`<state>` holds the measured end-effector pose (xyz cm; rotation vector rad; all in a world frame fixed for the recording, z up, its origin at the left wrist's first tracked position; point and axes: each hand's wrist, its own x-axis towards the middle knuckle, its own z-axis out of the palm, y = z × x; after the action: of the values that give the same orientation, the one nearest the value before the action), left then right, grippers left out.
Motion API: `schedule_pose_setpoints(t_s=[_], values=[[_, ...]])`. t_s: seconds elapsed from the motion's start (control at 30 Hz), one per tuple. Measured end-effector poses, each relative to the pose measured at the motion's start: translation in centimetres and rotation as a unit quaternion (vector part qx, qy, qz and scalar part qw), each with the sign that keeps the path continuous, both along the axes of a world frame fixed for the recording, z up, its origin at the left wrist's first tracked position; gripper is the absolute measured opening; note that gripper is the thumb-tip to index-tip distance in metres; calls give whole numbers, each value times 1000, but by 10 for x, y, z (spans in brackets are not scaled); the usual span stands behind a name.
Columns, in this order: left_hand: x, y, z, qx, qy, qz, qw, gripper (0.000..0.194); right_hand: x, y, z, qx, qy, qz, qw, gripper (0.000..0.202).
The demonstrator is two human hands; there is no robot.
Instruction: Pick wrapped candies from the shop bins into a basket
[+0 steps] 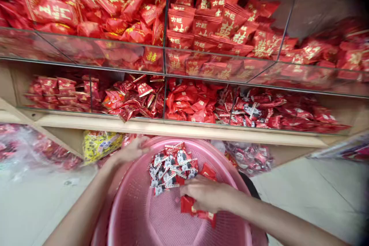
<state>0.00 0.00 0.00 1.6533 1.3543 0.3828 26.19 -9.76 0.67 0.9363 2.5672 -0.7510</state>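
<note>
A pink plastic basket (128,196) with a perforated bottom stands below the shelves. My left hand (133,150) is at its far left rim, fingers closed over the edge, slightly blurred. Inside the basket, my right hand (203,194) is curled down over red candy packets (188,204); part of them is hidden under the palm. Beside its fingertips lies a heap of red candy packets with black-and-white pictures (170,169). Another red packet (208,171) rests behind the right hand, against the basket's far right side.
Glass-fronted shelf compartments hold many red-wrapped packets (206,27), with smaller sweets (190,102) in the lower row. Beneath the wooden shelf edge (95,123) are a yellow bag (100,144) and a clear bag of sweets (250,157). Pale floor tiles (317,196) surround the basket.
</note>
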Motion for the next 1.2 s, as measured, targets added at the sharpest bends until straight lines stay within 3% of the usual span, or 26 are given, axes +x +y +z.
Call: schedule_pose_setpoints(t_s=[0.13,0.3,0.47,0.57,0.7,0.77,0.87,1.0,1.2], values=[[-1,-1,1,14,-4,-8,1000,67,-6,-9,-15,73,-14,-14,997,27],[-2,1,-4,17,-52,-46,997,57,-4,-16,-28,142,41,-22,989,12],[-4,2,-5,27,-33,-42,998,54,-2,-18,-36,168,35,-34,985,12],[-4,2,-6,31,-20,-44,998,54,-1,-17,-22,155,49,-37,986,9],[-6,4,-11,46,-13,-35,998,56,4,-3,24,161,131,-79,975,8],[-7,5,-13,53,0,-25,998,59,11,14,50,207,186,-127,952,10],[-7,4,-12,60,11,-26,998,59,27,48,76,292,262,-222,893,15],[-6,1,-6,69,17,-28,997,56,50,93,79,384,254,-343,819,11],[-5,0,-3,70,0,-32,997,55,44,111,67,409,182,-399,800,19]])
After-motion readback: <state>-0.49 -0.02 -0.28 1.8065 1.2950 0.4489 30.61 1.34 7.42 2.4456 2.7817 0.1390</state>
